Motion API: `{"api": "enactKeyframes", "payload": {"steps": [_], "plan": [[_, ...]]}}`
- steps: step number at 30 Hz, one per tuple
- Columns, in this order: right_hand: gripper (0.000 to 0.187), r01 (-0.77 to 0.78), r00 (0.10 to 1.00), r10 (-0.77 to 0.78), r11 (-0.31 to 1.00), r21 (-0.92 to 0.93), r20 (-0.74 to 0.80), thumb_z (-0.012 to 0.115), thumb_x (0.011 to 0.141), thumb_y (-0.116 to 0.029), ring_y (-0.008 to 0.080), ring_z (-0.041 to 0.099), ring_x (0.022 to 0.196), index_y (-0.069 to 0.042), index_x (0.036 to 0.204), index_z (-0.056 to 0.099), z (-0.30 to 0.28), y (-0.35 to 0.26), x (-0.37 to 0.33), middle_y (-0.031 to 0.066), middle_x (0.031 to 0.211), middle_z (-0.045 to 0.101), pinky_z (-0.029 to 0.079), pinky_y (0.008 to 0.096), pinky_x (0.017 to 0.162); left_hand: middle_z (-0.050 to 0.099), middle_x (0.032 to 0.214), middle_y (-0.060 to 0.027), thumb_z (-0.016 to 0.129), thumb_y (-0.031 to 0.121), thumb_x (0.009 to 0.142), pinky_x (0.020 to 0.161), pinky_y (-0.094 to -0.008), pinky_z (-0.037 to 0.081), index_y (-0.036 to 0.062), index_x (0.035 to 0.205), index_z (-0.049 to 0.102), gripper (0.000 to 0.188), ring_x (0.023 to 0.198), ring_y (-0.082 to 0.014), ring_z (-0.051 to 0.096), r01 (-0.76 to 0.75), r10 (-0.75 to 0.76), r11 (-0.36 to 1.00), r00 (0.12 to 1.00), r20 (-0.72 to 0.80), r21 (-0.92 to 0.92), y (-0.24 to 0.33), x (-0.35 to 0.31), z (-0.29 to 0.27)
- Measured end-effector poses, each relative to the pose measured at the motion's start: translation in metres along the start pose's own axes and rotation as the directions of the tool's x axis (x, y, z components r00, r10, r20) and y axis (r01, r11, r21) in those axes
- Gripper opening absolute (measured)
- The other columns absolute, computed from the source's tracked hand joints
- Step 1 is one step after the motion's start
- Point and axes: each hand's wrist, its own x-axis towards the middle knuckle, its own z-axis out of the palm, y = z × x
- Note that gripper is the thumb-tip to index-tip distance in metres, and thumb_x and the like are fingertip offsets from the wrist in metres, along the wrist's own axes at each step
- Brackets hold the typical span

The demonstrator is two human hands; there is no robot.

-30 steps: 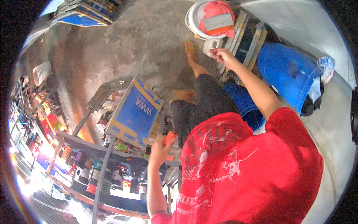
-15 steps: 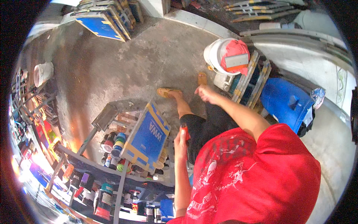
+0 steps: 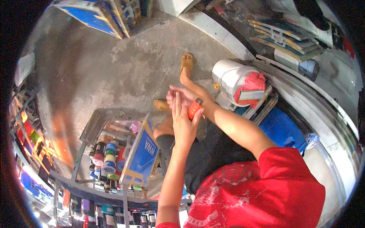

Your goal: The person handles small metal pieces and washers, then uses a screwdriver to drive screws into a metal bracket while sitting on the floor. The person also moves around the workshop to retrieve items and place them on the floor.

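My two hands are together in front of me, above my legs. My left hand [image 3: 183, 123] holds a small orange-red object with a black end [image 3: 194, 109] between its thumb and palm, its other fingers stretched upward. What kind of object it is cannot be made out. My right hand [image 3: 181, 93] lies behind the left fingers, seemingly touching them, with its own fingers extended and slightly blurred; part of its palm is hidden.
A blue framed screen [image 3: 142, 154] leans on a rack with several ink containers [image 3: 109, 157] at the left. To the right stand a white bucket [image 3: 228, 78] with a red cloth [image 3: 254, 84] and squeegee [image 3: 251, 95], and a blue drum [image 3: 281, 127]. Framed screens [image 3: 89, 17] lean at the far left.
My left hand has risen with the orange-red object and met my right hand, whose fingers have straightened. My view and body have shifted, and one foot has stepped forward.
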Motion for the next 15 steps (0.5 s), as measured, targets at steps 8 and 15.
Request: {"api": "enactKeyframes", "payload": {"steps": [8, 15], "plan": [[0.028, -0.005, 0.582, -0.573, 0.708, -0.707, -0.578, 0.068, 0.089, -0.032, 0.0101, 0.045, 0.055, -0.004, 0.087, 0.066, -0.088, -0.238, 0.161, -0.0008, 0.066, 0.050, 0.040, 0.0287, 0.049, 0.056, 0.127, -0.0174, 0.063, 0.027, 0.092, 0.097, -0.0401, 0.042, -0.0023, 0.117, 0.058, 0.038, 0.115, -0.0320, 0.054, 0.322, -0.414, 0.761, 0.909, -0.040, -0.563, -0.096, 0.130, 0.072], [0.035, -0.072, -0.044, -0.976, 0.217, -0.974, -0.214, 0.060, 0.090, -0.037, 0.0192, 0.060, 0.076, -0.003, 0.092, 0.066, -0.228, -0.439, 0.269, 0.0087, 0.095, 0.065, 0.048, 0.0379, 0.060, 0.063, 0.118, -0.0152, 0.034, 0.057, 0.100, 0.087, -0.0390, 0.051, 0.0004, 0.125, 0.053, 0.065, 0.107, -0.0252, 0.060, 0.710, -0.755, 0.104, 0.512, 0.409, -0.697, -0.180, 0.121, 0.114]]}}
